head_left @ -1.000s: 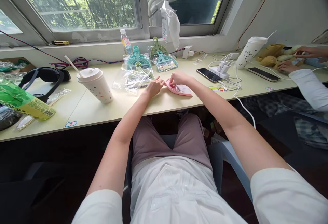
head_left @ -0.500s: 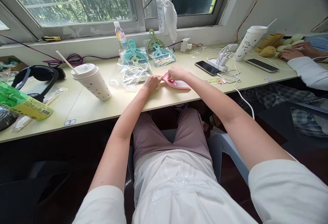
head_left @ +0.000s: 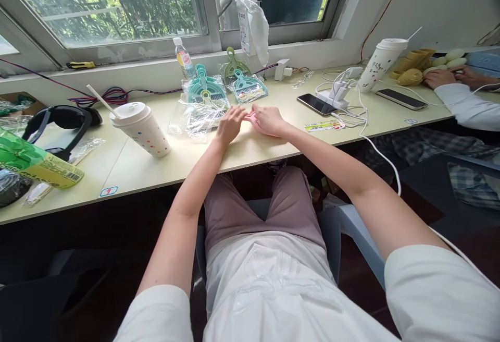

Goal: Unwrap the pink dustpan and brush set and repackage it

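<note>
A small pink dustpan-and-brush set (head_left: 251, 118) lies on the pale desk (head_left: 250, 151) in front of me, mostly hidden under my hands. My right hand (head_left: 268, 119) rests on top of it and covers most of it. My left hand (head_left: 230, 122) touches its left end with fingers spread, beside a heap of clear plastic wrappers (head_left: 199, 115). Behind the hands lie teal (head_left: 205, 85) and green (head_left: 235, 66) dustpan sets in wrappers.
A lidded paper cup with straw (head_left: 141, 128) stands at left, near black headphones (head_left: 58, 123) and a green bag (head_left: 31, 159). A phone (head_left: 315, 104), charger and white cables (head_left: 344, 97) lie at right. Another person's hands (head_left: 449, 76) work at the far right.
My right hand slid left over the pink set, hiding its brush end. My left hand opened its fingers at the set's left end. The view shifted slightly.
</note>
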`<state>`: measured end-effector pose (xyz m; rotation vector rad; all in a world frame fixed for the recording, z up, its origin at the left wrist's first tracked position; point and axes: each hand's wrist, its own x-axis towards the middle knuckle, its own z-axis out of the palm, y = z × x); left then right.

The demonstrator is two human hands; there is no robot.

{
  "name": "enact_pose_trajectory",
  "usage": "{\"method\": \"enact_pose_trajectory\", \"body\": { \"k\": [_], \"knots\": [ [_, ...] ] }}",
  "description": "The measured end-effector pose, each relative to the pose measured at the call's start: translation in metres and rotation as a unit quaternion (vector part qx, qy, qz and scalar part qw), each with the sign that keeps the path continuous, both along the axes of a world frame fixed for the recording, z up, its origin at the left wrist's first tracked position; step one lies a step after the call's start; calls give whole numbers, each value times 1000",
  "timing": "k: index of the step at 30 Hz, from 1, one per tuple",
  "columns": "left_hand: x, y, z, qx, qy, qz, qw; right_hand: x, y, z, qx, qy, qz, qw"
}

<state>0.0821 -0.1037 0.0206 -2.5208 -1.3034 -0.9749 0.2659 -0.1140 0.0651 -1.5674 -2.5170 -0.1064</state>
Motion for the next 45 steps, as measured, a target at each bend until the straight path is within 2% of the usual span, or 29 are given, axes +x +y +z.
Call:
{"method": "enact_pose_trajectory", "body": {
  "k": [3, 4, 6, 8, 10, 13, 15, 18, 19, 21, 24, 28, 31, 33, 34, 35, 36, 38, 40, 42, 45],
  "knots": [
    [4, -6, 12, -22, -181, 46, 982, -5, 7, 5, 50, 85, -63, 993],
    [7, -7, 15, -48, -245, 41, 968, -6, 12, 7, 54, 105, -70, 991],
    [13, -9, 17, -152, -351, -15, 924, -9, 21, 11, 57, 138, -75, 986],
    [19, -7, 14, -288, -400, -95, 865, -11, 29, 12, 50, 165, -83, 982],
    [23, -5, 7, -382, -411, -144, 815, -10, 34, 11, 31, 185, -88, 978],
    [19, 0, -2, -409, -444, -140, 785, 7, 36, 4, 16, 210, -101, 972],
    [12, 2, -3, -401, -463, -112, 782, 32, 33, -6, 38, 229, -152, 961],
    [3, 5, 1, -381, -484, -89, 783, 81, 25, -27, 71, 232, -291, 925],
    [1, 5, 3, -377, -489, -91, 781, 98, 21, -35, 62, 224, -325, 917],
    [0, 5, 6, -377, -495, -97, 776, 125, 14, -51, 16, 193, -352, 916],
    [1, 6, 6, -384, -496, -99, 772, 143, 6, -67, -63, 152, -326, 931],
    [2, 9, 1, -388, -500, -96, 768, 132, 2, -71, -99, 126, -239, 958],
    [1, 11, -3, -390, -499, -94, 768, 114, 1, -67, -108, 132, -107, 979],
    [0, 11, -3, -394, -497, -92, 768, 104, 0, -61, -109, 140, -11, 984],
    [0, 11, -2, -395, -496, -91, 768, 100, -1, -59, -98, 141, 10, 985],
    [-1, 10, -1, -397, -496, -92, 767, 98, -2, -56, -77, 142, 7, 987],
    [-1, 9, 0, -399, -495, -96, 766, 98, -2, -53, -51, 141, -25, 988],
    [-1, 7, 3, -403, -496, -103, 762, 103, -2, -50, -12, 140, -130, 981],
    [-1, 6, 4, -402, -498, -97, 762, 112, 1, -50, -29, 128, -210, 969],
    [0, 6, 4, -400, -497, -87, 765, 124, 3, -52, -62, 115, -242, 961],
    [-1, 9, 1, -401, -494, -89, 766, 137, 7, -55, -79, 136, -230, 960]
  ]
}}
